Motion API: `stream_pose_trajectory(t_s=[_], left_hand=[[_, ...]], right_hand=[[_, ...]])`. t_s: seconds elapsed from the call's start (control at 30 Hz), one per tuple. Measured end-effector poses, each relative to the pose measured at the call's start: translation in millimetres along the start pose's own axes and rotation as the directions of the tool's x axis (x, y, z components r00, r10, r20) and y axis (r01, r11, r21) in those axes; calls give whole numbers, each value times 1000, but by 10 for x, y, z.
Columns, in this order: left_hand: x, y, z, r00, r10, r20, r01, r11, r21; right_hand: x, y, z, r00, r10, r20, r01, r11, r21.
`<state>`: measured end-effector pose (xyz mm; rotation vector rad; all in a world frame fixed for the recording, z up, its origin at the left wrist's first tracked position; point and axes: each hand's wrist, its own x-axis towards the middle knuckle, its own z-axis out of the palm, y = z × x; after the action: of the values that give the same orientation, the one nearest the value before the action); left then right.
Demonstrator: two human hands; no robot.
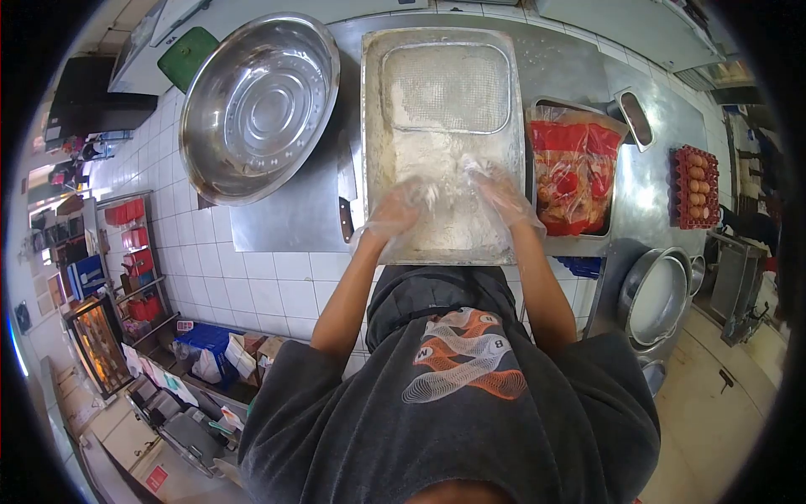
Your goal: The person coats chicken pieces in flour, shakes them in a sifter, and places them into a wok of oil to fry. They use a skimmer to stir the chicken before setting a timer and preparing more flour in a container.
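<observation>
A deep metal tray [369,151] full of white flour [437,223] lies directly in front of me. At its far end a rectangular mesh strainer [453,80] rests in the flour. Both hands wear clear plastic gloves dusted white. My left hand [398,208] is at the tray's left side, its fingers stretched into the flour. Opposite it, my right hand [502,196] reaches in from the right, fingers extended and coated with flour near the middle. The fingertips are partly hidden by flour. Left of the tray lies a knife [346,214] with a dark handle.
A large steel basin [273,113] stands at the left. Right of the tray, a red and clear bag of raw meat [575,172] sits in a metal pan. Farther right are a small metal tin [635,120], a red egg tray [695,186] and a pot of white liquid [657,298].
</observation>
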<state>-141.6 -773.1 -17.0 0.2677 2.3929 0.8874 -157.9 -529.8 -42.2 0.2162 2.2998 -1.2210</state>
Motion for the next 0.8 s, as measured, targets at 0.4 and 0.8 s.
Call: stream_pose_trajectory(t_s=[0.4, 0.8], left_hand=[[970, -565, 1120, 811, -584, 43, 380, 469, -798], [785, -1039, 932, 896, -197, -399, 222, 975, 17]], right_hand=[[777, 435, 1035, 910, 380, 167, -389, 644, 658], [581, 1167, 815, 925, 378, 29, -360, 852, 381]])
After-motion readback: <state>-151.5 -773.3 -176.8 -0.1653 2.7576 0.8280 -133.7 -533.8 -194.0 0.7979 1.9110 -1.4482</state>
